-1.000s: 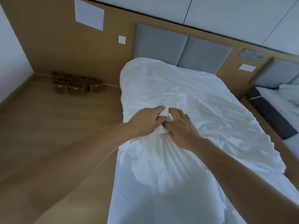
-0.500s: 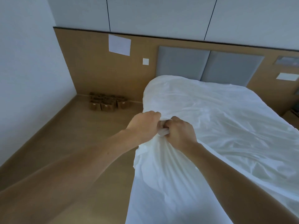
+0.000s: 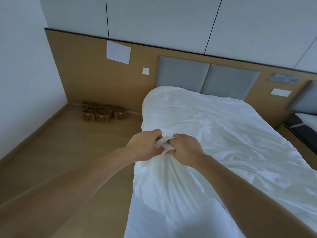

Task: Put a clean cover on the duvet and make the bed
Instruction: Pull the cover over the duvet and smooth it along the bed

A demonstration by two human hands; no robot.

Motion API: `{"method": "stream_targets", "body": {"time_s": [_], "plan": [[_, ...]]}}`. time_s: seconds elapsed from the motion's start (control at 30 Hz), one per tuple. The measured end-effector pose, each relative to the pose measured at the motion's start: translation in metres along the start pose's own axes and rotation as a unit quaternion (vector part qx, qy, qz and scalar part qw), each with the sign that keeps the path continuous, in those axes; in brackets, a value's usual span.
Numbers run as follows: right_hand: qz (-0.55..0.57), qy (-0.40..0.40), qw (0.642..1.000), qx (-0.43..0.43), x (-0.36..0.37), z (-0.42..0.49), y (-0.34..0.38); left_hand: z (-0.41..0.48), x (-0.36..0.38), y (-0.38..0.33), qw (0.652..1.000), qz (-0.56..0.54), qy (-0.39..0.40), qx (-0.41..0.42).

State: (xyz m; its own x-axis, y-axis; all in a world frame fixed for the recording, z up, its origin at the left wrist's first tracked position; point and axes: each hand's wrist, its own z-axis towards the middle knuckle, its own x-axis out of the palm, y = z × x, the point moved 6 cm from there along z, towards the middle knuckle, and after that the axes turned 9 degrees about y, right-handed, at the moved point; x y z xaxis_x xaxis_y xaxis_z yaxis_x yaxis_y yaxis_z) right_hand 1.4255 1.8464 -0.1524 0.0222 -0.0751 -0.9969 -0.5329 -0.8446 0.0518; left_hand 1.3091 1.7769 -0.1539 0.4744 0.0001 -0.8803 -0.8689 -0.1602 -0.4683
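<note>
the white duvet (image 3: 214, 134) lies spread on the bed, one bunched bit lifted. the left hand (image 3: 145, 146) and right hand (image 3: 185, 148) both squeeze that bunch tight. it looks soft, floppy and light; grab corners.

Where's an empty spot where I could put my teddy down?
The wooden floor is bare between the white wall, the brown paper bags and the duvet edge. The duvet's top is free up toward the grey headboard. It's crowded where the left hand and right hand grip its bunched cloth.
</note>
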Motion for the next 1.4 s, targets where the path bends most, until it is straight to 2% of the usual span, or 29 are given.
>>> {"method": "stream_targets", "body": {"time_s": [0.07,0.17,0.23,0.33,0.43,0.53,0.6,0.7,0.8,0.87,0.93,1.0,1.17,1.3,1.4], "plan": [[0.018,-0.055,0.998,-0.024,0.001,-0.003,0.008,0.001,-0.009,0.002,0.999,-0.006,-0.036,-0.004],[0.113,-0.140,0.981,-0.071,0.004,-0.014,0.017,0.001,-0.022,0.000,0.998,-0.016,-0.054,0.000],[0.187,-0.167,0.965,-0.075,0.007,-0.021,0.015,0.001,-0.020,-0.005,0.998,-0.049,-0.010,0.039],[0.244,-0.174,0.954,-0.024,0.007,-0.026,0.004,-0.007,-0.005,-0.002,0.990,-0.108,0.025,0.081],[0.209,-0.180,0.961,-0.006,0.001,-0.021,0.000,-0.015,0.017,0.013,0.992,-0.097,0.007,0.077],[0.151,-0.207,0.967,0.001,-0.012,-0.016,-0.006,-0.018,0.032,0.038,0.998,0.059,0.003,-0.009],[0.133,-0.217,0.967,0.002,-0.018,-0.016,-0.012,-0.019,0.032,0.050,0.998,0.056,-0.009,-0.038],[0.085,-0.207,0.974,-0.020,-0.016,-0.017,-0.009,-0.020,0.012,0.043,0.998,-0.044,-0.052,0.012],[0.028,-0.191,0.981,-0.025,-0.010,-0.016,-0.005,-0.020,-0.008,0.021,0.990,-0.103,-0.051,0.087],[-0.017,-0.140,0.990,-0.002,-0.005,-0.013,-0.005,-0.021,-0.018,0.007,0.982,-0.137,-0.060,0.113],[-0.031,-0.053,0.998,0.006,0.003,-0.011,-0.009,-0.023,-0.034,-0.007,0.968,-0.182,-0.103,0.136],[0.042,-0.005,0.999,0.011,0.005,-0.012,-0.015,-0.026,-0.051,-0.021,0.953,-0.225,-0.136,0.153],[0.169,-0.051,0.984,-0.020,-0.022,-0.011,-0.014,-0.023,-0.068,-0.041,0.926,-0.320,-0.133,0.152],[0.328,-0.124,0.936,-0.038,-0.036,-0.022,-0.012,-0.025,-0.063,-0.047,0.956,-0.236,-0.081,0.152],[0.443,-0.188,0.876,-0.038,-0.055,-0.034,-0.017,-0.029,-0.069,-0.043,0.965,-0.192,-0.112,0.141]]}}
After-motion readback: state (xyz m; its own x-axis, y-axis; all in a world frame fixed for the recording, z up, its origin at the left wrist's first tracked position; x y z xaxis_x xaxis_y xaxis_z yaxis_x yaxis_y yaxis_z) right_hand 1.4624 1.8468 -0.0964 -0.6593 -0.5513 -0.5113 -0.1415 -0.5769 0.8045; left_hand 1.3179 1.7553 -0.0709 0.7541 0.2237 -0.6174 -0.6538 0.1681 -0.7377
